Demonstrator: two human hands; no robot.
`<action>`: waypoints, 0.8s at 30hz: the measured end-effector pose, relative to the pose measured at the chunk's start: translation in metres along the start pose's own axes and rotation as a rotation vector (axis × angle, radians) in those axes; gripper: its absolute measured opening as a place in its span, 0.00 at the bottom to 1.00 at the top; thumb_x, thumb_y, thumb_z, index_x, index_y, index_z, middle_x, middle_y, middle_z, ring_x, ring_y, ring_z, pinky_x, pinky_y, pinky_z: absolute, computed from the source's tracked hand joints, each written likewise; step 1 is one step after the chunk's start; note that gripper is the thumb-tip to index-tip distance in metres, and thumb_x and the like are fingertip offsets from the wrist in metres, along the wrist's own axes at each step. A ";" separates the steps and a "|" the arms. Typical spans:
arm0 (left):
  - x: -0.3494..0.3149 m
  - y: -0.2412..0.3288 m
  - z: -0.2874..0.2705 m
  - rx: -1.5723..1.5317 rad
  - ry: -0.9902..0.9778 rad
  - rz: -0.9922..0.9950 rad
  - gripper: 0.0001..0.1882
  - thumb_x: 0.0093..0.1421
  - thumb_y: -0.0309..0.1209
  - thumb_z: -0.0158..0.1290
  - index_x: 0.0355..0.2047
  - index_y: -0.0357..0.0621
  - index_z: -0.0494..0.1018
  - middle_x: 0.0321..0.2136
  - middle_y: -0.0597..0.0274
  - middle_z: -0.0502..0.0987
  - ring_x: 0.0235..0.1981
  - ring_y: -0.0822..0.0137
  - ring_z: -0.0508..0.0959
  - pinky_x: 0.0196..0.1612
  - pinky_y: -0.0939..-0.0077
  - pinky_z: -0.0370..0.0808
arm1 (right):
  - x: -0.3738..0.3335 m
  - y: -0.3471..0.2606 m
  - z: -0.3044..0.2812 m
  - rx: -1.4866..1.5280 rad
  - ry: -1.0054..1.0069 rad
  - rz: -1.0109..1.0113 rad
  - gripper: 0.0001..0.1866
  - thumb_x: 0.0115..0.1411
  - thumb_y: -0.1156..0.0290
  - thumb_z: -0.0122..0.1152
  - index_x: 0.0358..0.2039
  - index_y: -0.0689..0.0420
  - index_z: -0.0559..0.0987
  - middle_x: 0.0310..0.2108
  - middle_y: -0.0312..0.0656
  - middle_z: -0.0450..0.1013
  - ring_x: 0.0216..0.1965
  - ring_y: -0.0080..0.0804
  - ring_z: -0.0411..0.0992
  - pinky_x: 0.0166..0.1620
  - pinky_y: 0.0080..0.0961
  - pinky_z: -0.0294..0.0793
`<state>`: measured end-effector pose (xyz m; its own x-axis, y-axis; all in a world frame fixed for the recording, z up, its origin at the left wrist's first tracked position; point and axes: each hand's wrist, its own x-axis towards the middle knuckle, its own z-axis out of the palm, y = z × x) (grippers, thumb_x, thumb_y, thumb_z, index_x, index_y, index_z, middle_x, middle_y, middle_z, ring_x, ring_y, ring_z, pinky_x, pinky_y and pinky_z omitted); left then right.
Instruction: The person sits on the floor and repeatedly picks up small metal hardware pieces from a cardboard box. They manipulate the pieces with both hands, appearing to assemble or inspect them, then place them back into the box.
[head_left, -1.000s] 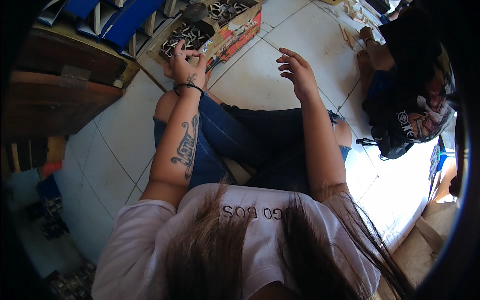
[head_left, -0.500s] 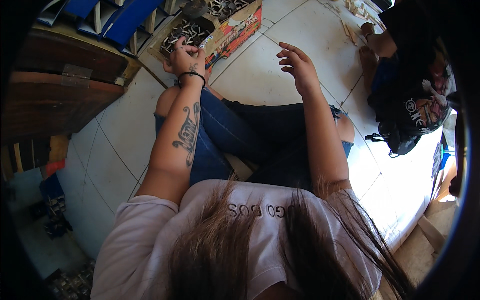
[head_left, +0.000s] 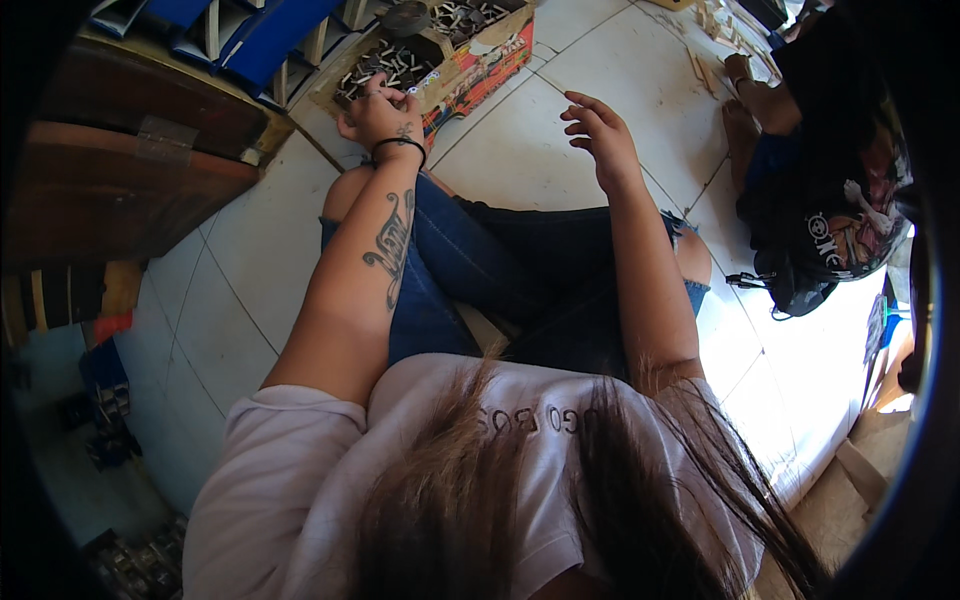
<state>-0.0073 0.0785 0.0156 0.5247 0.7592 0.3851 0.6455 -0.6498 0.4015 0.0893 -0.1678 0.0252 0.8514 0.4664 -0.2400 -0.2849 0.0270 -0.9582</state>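
Observation:
My left hand (head_left: 384, 117), with a dark band at its wrist, is over the near edge of a wooden box (head_left: 487, 78) with a colourful printed side. Its fingers are bent in towards the thumb; whatever may be between them is hidden. Small dark and pale pieces (head_left: 395, 66) fill the box section just past the fingers, and another section behind holds more. A dark round object (head_left: 405, 18) sits at the box's far left part. Raised above the floor, right of the box, my right hand (head_left: 603, 140) has its fingers apart and holds nothing.
My crossed legs in jeans (head_left: 500, 260) lie under my forearms. On the left stand a brown wooden cabinet (head_left: 120, 190) and blue panels with wooden strips (head_left: 270, 50). Another person (head_left: 810, 170) sits at the right, near wood sticks (head_left: 705, 72) on the tiled floor (head_left: 500, 130).
The whole view has shifted slightly, with the box and my left hand a little lower and further right. My left fingers look slightly more bent; my right hand keeps nearly the same pose.

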 end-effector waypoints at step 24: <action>-0.001 0.002 0.002 0.127 -0.003 0.109 0.07 0.47 0.36 0.59 0.26 0.50 0.75 0.36 0.69 0.76 0.43 0.64 0.69 0.55 0.60 0.49 | -0.004 0.001 -0.003 -0.011 0.012 -0.060 0.19 0.54 0.68 0.52 0.47 0.59 0.73 0.34 0.38 0.73 0.31 0.23 0.69 0.37 0.20 0.68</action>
<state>-0.0057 0.0763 0.0139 0.5974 0.6844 0.4180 0.6494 -0.7187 0.2487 0.0871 -0.1726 0.0246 0.8720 0.4538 -0.1835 -0.2282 0.0451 -0.9726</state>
